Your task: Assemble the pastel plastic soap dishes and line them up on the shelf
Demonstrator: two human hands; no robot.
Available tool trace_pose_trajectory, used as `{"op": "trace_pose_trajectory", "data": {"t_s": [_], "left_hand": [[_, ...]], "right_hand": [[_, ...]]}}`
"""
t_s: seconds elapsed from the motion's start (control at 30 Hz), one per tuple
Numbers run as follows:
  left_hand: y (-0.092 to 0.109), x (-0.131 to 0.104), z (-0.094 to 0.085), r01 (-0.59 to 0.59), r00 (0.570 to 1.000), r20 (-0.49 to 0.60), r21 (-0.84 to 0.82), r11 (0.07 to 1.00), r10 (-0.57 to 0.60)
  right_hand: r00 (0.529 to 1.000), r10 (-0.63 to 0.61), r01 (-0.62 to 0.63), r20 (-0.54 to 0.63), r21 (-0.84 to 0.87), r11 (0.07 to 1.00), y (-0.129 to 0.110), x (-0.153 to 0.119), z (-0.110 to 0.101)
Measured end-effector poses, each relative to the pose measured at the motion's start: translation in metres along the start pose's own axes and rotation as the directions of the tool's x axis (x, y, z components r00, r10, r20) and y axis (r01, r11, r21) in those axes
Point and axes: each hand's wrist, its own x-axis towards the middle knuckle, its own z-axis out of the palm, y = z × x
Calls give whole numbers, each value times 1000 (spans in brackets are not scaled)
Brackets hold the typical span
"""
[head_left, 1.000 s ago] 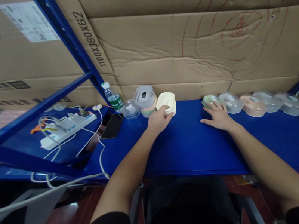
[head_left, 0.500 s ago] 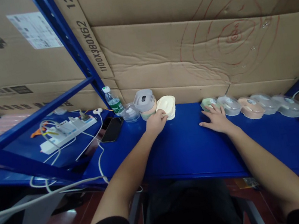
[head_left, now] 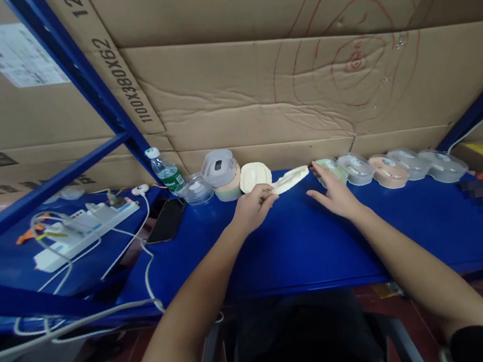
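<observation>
My left hand [head_left: 255,206] pinches the edge of a cream plastic lid [head_left: 291,180], which is tilted and seen nearly edge-on above the blue tabletop. Behind that hand stands a cream container [head_left: 254,174]. My right hand [head_left: 335,190] is open with its fingers spread, close to the lid's far end. Just beyond its fingers sits a green container [head_left: 332,169] with a clear cover, partly hidden by them; I cannot tell whether they touch. Left of the cream container, a grey lidded container [head_left: 219,169] sits on stacked pink and green ones.
Several clear-lidded containers, including a grey one [head_left: 356,169] and a pink one [head_left: 387,171], line the back right. A clear container [head_left: 197,189], a water bottle [head_left: 167,173], a phone [head_left: 166,219] and a power strip [head_left: 87,233] are at left. Cardboard [head_left: 219,96] stands behind.
My left hand has lifted the cream lid off the cream container and swung it rightward. My right hand has drawn back slightly from the green container. The camera view has shifted right.
</observation>
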Motion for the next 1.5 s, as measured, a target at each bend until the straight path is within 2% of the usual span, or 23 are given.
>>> {"op": "trace_pose_trajectory", "data": {"t_s": [0.07,0.17,0.27,0.33,0.4,0.47,0.53,0.6,0.67,0.73,0.8,0.93,1.03,1.17,1.27,1.33,1.43,1.47,1.5], "left_hand": [[5,-2,3,2,999,35,-65,998,0],[7,-2,6,57,998,47,-119,991,-52],[4,1,6,92,995,41,-67,993,-89],[1,3,5,98,993,65,64,993,-102],[-1,5,2,103,987,100,221,970,-128],[-2,8,-4,135,981,92,328,935,-173],[-4,12,-15,195,979,-15,359,913,-204],[-7,14,-30,241,963,-207,357,903,-175],[-12,14,-47,274,904,-413,360,892,-111],[-18,14,-63,341,833,-544,358,869,-102],[-26,13,-74,429,796,-582,347,834,-167],[-44,14,-81,515,796,-525,326,793,-302],[-53,16,-80,497,802,-506,273,824,-316],[-62,21,-81,429,796,-538,177,886,-278],[-68,23,-83,359,759,-609,97,928,-229],[-69,23,-84,279,716,-676,49,959,-174],[-61,23,-84,132,666,-735,-49,990,-125],[-56,23,-83,85,675,-726,-99,991,-131],[-50,23,-80,42,704,-696,-160,986,-143]], "right_hand": [[1000,11,-10,-11,76,997,-3,-1,1],[999,43,-41,-20,98,994,-3,-2,4],[997,82,-82,5,123,989,-1,-2,7],[985,122,-130,124,59,990,0,-2,10],[942,184,-160,282,-105,981,1,-2,12],[894,256,-173,367,-243,954,2,-1,13],[880,297,-205,371,-267,942,3,0,15],[882,305,-237,359,-222,946,5,1,16],[887,284,-239,363,-165,957,7,1,16],[892,242,-211,382,-121,970,8,1,17],[892,203,-179,403,-97,979,9,0,18],[895,174,-158,411,-73,985,11,-1,18],[894,158,-152,419,-46,987,12,-1,18],[898,141,-147,417,-17,989,15,-2,19],[899,139,-149,414,-6,989,18,-2,20],[898,144,-157,415,-2,988,18,-2,20],[900,154,-170,408,3,985,16,-2,19],[901,157,-173,405,2,985,15,-2,19],[902,159,-174,403,1,985,14,-2,19]]}}
